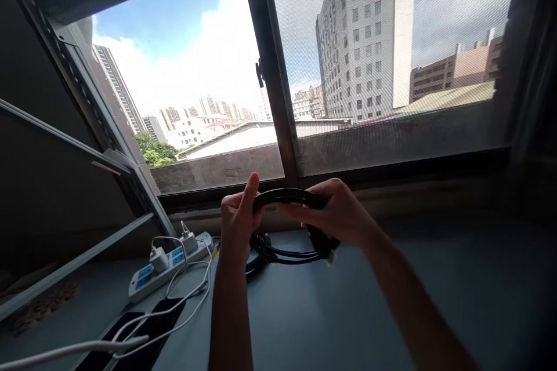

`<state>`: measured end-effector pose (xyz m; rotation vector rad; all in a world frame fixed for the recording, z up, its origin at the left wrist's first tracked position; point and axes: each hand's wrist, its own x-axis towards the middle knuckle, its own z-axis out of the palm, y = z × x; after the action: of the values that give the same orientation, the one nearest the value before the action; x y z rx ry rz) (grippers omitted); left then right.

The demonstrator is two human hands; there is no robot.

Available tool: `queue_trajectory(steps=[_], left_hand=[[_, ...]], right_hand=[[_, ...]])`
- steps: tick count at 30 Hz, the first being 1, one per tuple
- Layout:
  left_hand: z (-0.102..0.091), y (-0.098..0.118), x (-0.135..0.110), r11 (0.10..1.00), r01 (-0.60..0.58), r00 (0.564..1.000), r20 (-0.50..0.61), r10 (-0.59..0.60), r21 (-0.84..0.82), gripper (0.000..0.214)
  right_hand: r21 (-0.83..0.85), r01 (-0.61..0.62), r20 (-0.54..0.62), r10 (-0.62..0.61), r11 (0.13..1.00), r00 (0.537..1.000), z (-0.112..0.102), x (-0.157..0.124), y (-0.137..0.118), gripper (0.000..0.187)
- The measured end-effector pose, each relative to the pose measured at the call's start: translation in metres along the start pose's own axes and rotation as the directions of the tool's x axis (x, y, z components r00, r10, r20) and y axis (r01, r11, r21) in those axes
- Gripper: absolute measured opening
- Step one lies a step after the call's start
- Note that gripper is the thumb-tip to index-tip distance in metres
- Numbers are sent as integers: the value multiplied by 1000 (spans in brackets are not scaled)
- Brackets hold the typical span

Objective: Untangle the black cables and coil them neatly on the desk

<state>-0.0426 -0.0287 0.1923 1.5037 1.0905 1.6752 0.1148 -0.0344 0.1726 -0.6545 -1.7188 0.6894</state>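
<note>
A coiled black cable (285,195) arches between my two hands above the table. My left hand (241,211) grips the left end of the coil, thumb pointing up. My right hand (337,208) is closed round the right end of the same coil, its fingers reaching inward. Below the right hand hangs a dark connector end with a pale tip (331,257). More loops of black cable (282,256) show lower down, partly behind my left hand; whether they belong to the held coil I cannot tell.
A white power strip (174,261) with plugged-in chargers stands at the left on the grey-blue table (287,319). White cords (200,307) trail over dark flat objects (161,324). A metal shelf frame (143,185) rises at the left, and a window (278,98) is ahead.
</note>
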Motion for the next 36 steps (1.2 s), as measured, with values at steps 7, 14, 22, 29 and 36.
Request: queue_trajectory(steps=[7, 14, 22, 29, 36], left_hand=[[4, -3, 1, 1000, 14, 999, -50, -14, 5, 51], [-4, -10, 10, 936, 265, 960, 24, -277, 231, 56], [-21, -4, 9, 935, 342, 833, 428, -350, 99, 53], [-30, -4, 7, 854, 483, 668, 712, -216, -193, 23], [-18, -9, 9, 742, 546, 709, 686, -163, -388, 19]], right_hand=[[157, -61, 198, 29, 986, 980, 2, -1, -6, 46], [-451, 124, -141, -208, 884, 968, 7, 5, 9, 26], [-636, 339, -8, -445, 693, 896, 23, 13, 22, 57], [-627, 322, -32, -436, 709, 899, 12, 16, 31, 47], [-634, 179, -94, -304, 753, 948, 9, 22, 44, 46]])
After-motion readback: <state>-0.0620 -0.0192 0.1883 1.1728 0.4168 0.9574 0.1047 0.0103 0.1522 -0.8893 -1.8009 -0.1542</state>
